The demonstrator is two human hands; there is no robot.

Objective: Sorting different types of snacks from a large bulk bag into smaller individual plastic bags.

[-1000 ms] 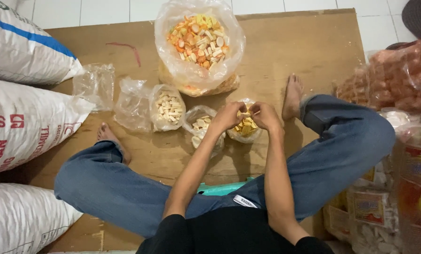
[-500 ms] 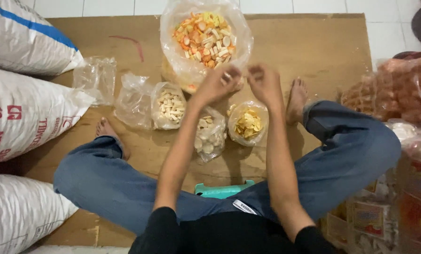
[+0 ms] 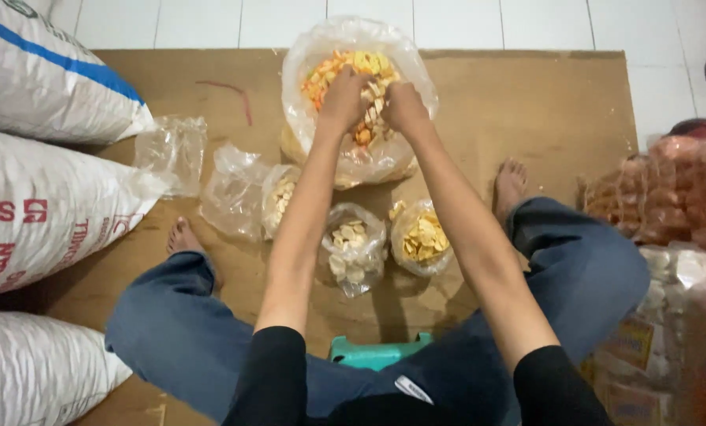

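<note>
Our fingers point(image 3: 366, 93) are sunk among the mixed orange and pale crackers point(image 3: 361, 67) in the big clear bag point(image 3: 353, 158); how far they are curled we cannot tell. Our left hand point(image 3: 343, 99) and right hand point(image 3: 404, 106) sit side by side in its wide-open mouth. The bag stands at the far end of the brown board point(image 3: 526, 102). Nearer us lie two small filled bags point(image 3: 353, 248) point(image 3: 420, 237), with a third point(image 3: 278, 201) and empty ones point(image 3: 171, 150) to the left beside white sacks point(image 3: 45, 205).

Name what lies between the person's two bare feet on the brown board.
In the head view, three small bags of crackers lie between the left foot and right foot.
</note>
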